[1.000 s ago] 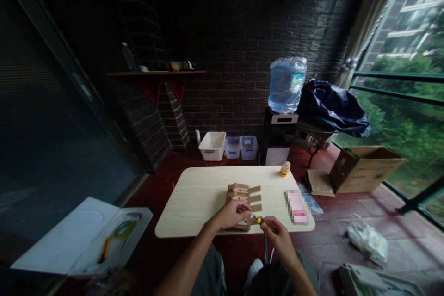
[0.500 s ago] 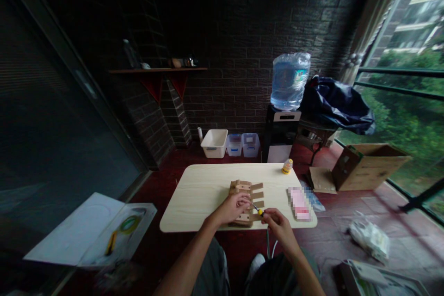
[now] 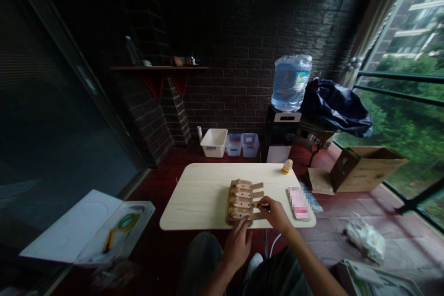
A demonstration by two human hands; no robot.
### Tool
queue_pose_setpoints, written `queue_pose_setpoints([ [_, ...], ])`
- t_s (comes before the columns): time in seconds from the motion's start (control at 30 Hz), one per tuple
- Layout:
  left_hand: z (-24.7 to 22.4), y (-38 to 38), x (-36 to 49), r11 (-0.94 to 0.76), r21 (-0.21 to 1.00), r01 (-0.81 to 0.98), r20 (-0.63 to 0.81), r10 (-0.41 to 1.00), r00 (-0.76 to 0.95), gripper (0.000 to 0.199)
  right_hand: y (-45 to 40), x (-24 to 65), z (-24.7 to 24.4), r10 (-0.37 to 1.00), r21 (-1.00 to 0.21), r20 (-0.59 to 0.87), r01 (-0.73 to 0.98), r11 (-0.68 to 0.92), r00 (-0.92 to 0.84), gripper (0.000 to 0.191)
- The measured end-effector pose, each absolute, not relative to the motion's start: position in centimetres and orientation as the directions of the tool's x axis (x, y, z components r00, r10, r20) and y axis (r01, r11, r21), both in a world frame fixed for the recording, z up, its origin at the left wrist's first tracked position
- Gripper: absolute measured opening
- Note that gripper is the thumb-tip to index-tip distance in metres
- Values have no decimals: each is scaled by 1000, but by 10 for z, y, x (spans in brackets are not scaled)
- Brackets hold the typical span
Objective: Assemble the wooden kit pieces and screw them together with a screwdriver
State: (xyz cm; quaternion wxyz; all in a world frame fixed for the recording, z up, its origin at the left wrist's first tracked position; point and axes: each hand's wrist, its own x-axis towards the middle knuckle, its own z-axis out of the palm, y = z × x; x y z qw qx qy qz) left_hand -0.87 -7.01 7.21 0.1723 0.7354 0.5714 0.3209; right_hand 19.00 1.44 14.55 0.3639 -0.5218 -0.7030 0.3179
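Note:
A brown wooden piece (image 3: 239, 201) lies on the pale table (image 3: 201, 194), with several rounded bars side by side, dark holes in them, and flat wooden strips sticking out to the right. My right hand (image 3: 274, 212) is closed around a small yellow and black screwdriver (image 3: 264, 206). Its tip points left at the right end of one bar; whether it touches is too small to tell. My left hand (image 3: 238, 243) rests its outstretched fingertips on the near edge of the wooden piece, holding nothing.
On the table's right side are a small yellow-based container (image 3: 287, 167) and a blurred pink item (image 3: 299, 203). Beyond it stand plastic bins (image 3: 214, 148), a water dispenser (image 3: 281, 134) and a cardboard box (image 3: 364, 169). An open white case (image 3: 86, 226) lies at lower left.
My left hand has left the screwdriver's shaft and moved down to the wooden piece's near edge. My right hand has brought the screwdriver slightly upward, its shaft now nearly level.

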Motion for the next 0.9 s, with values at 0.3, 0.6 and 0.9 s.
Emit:
queue_pose_setpoints([
  [0.3,27,-32,5,-247,222,943,217,956,199,97,56,162,171,920,-365,-42,863,350,-391,24],
  [0.6,8,-24,-6,-249,189,950,222,953,206,92,71,146,179,830,-180,-108,832,525,-547,28],
  [0.9,12,-16,-7,-248,233,940,126,966,224,98,80,132,162,710,16,-140,715,699,-691,35],
])
